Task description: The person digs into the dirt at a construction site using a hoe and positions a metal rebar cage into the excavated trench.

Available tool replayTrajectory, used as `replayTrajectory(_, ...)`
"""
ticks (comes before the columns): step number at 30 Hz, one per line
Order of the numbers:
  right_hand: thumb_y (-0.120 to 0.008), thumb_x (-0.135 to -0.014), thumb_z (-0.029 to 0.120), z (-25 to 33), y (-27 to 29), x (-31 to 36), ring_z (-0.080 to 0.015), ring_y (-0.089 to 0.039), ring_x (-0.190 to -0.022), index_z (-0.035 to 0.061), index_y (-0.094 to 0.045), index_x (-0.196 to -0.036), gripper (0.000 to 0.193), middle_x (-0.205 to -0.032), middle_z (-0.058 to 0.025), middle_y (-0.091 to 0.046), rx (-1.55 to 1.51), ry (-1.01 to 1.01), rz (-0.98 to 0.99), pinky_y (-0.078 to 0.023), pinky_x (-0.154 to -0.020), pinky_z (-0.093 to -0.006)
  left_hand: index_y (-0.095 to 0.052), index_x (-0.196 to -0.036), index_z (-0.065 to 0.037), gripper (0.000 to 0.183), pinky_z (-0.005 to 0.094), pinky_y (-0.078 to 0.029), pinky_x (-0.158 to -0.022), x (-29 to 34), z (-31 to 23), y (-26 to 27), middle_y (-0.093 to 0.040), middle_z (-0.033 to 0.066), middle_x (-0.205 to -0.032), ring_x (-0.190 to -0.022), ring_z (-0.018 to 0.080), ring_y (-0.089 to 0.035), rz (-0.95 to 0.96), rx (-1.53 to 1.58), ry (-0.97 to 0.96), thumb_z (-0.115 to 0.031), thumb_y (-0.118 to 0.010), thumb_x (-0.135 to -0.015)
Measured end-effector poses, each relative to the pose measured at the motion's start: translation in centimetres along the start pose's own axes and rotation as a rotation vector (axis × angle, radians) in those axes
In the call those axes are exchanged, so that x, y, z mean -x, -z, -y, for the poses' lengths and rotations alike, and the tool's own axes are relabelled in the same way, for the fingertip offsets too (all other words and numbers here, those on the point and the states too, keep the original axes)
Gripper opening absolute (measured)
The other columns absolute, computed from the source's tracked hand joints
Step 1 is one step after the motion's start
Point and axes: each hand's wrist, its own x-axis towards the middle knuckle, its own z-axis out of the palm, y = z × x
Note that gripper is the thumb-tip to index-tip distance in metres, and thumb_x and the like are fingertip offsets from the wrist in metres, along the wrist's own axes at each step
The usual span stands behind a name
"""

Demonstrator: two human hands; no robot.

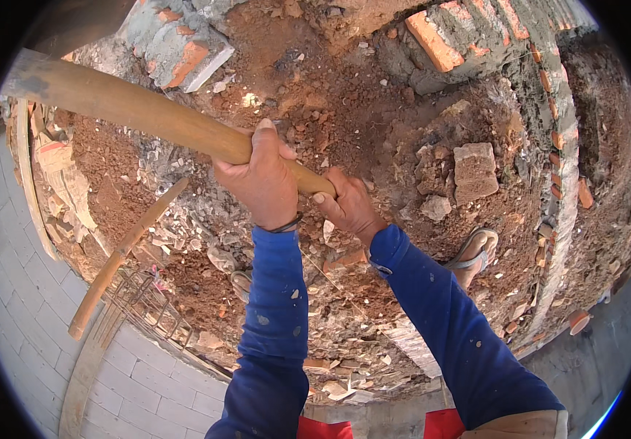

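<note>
A thick, long wooden tool handle [132, 102] slants across from the upper left to the middle. My left hand [262, 172] is wrapped round it. Closer to its lower end, my right hand [348, 203] grips the same handle, slightly to the right of the left. By the handle's far end, a dark brown shape [74, 25] runs off the view; whether it is the tool's head I cannot tell. Under both hands lies loose reddish-brown soil [330, 121] with rubble in it.
A second curved wooden handle [125, 256] leans at the left, near wire bars [151, 304] and a grey block wall [23, 256]. Mortared brickwork [469, 36] stands at the upper right. A broken block [475, 173] lies on the soil near my sandalled right foot [474, 252].
</note>
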Motion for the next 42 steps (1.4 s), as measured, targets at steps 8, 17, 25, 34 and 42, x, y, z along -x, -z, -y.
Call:
replayTrajectory(8, -0.054, -0.103, 0.048, -2.4, -3.7, 17.0, -0.0483, -0.067, -0.075, -0.0012, -0.060, -0.104, 0.049, -0.076, -0.0257, -0.066, -0.023, -0.789, -0.083, -0.050, -0.067, -0.0545, -0.052, -0.097, -0.003, 0.024, 0.0316, -0.045, -0.038, 8.4, 15.4, 3.8, -0.055, 0.0046, -0.068, -0.043, 0.0158, -0.053, 0.085, -0.221, 0.811, -0.004, -0.070, -0.081)
replayTrajectory(17, -0.060, -0.098, 0.050, -0.7, -0.1, 5.8, -0.0425, -0.066, -0.066, 0.0009, -0.057, -0.094, 0.050, -0.071, -0.0209, -0.064, 0.043, -0.054, -0.087, -0.052, -0.061, -0.0480, -0.053, -0.082, -0.004, 0.014, 0.0272, -0.045, -0.051, 4.7, 0.7, 1.1, -0.057, 0.0054, -0.062, -0.051, 0.0126, -0.054, 0.005, -0.031, 0.145, 0.000, -0.063, -0.090)
replayTrajectory(25, -0.050, -0.105, 0.049, -1.3, -2.5, 13.8, -0.0463, -0.068, -0.071, -0.0036, -0.061, -0.103, 0.054, -0.071, -0.0257, -0.065, 0.005, -0.750, -0.092, -0.051, -0.063, -0.0521, -0.050, -0.100, -0.003, 0.024, 0.0314, -0.043, -0.036, 6.7, 14.8, 2.3, -0.054, 0.0046, -0.068, -0.042, 0.0153, -0.052, 0.087, -0.251, 0.809, -0.004, -0.069, -0.084)
replayTrajectory(34, -0.060, -0.098, 0.044, 2.2, -0.1, 8.0, -0.0446, -0.066, -0.070, -0.0003, -0.057, -0.101, 0.045, -0.073, -0.0247, -0.062, 0.047, -0.057, -0.082, -0.051, -0.064, -0.0517, -0.051, -0.098, -0.002, 0.019, 0.0250, -0.045, -0.049, 6.3, -2.5, 0.3, -0.058, 0.0067, -0.069, -0.050, 0.0121, -0.055, -0.067, -0.140, 0.173, -0.006, -0.069, -0.094)
replayTrajectory(42, -0.044, -0.106, 0.055, -2.4, -2.4, 14.9, -0.0489, -0.065, -0.071, -0.0026, -0.057, -0.097, 0.060, -0.071, -0.0276, -0.064, 0.226, -0.587, -0.192, -0.049, -0.060, -0.0541, -0.056, -0.094, -0.001, 0.018, 0.0352, -0.047, -0.041, 6.4, 16.6, 0.2, -0.054, 0.0071, -0.067, -0.048, 0.0177, -0.056, 0.080, -0.514, 0.823, -0.008, -0.070, -0.085)
